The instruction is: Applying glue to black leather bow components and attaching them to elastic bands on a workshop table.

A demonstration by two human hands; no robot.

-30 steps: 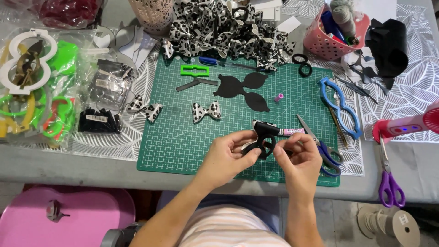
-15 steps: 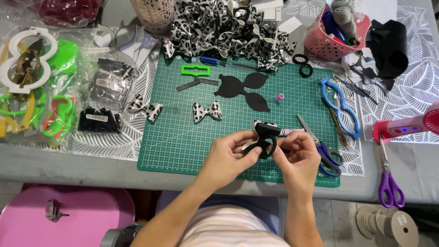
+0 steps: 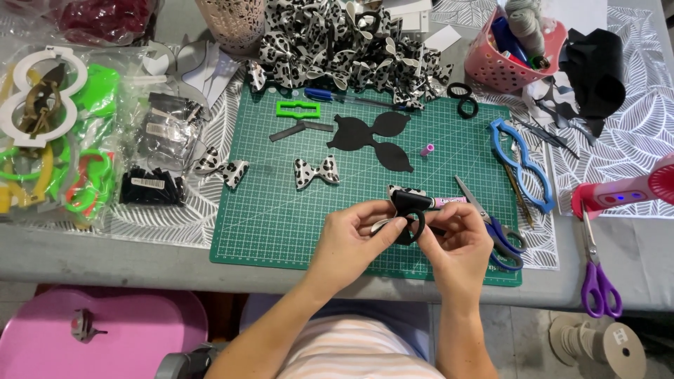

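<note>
Item: spotted bow (image 3: 406, 203) with black hair tie (image 3: 409, 228), over green cutting mat (image 3: 281, 210). Left hand (image 3: 351, 242) and right hand (image 3: 456, 242) both pinch it. Risk: tie could slip off, bow unfolding; open scissors (image 3: 491, 224) lie near.

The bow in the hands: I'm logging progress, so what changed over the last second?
Almost nothing: both hands, left and right, keep pinching the spotted bow with its black elastic ring over the green mat. Scissors and finished bow lie unmoved.
</note>
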